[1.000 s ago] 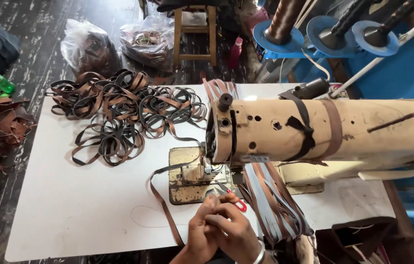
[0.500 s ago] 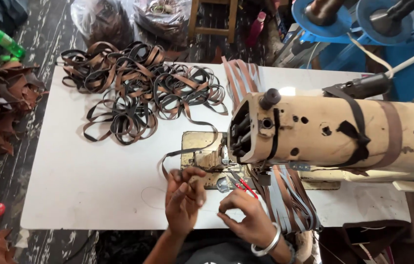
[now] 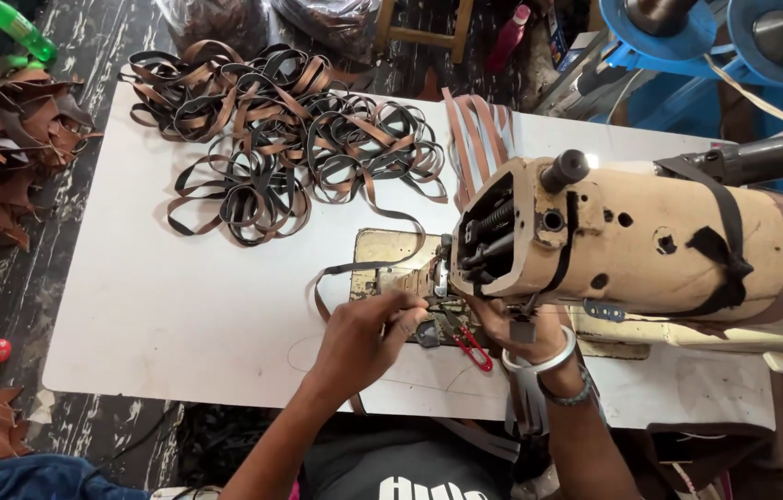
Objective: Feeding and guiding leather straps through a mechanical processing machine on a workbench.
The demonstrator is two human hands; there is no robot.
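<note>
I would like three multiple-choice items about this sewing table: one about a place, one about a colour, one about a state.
1. Where does the heap of brown and black leather strap loops lie on the white table?
A. far left part
B. near right corner
C. under the machine

2. What colour are the small thread snips?
A. red
B. green
C. white

3. What is the left hand doing?
A. lying flat, empty
B. pinching a strap by the needle plate
C. hanging off the table

Key: 1 A, the heap is beyond the hands, to the left. 2 A, red handles. 3 B, fingertips closed on the strap.
</note>
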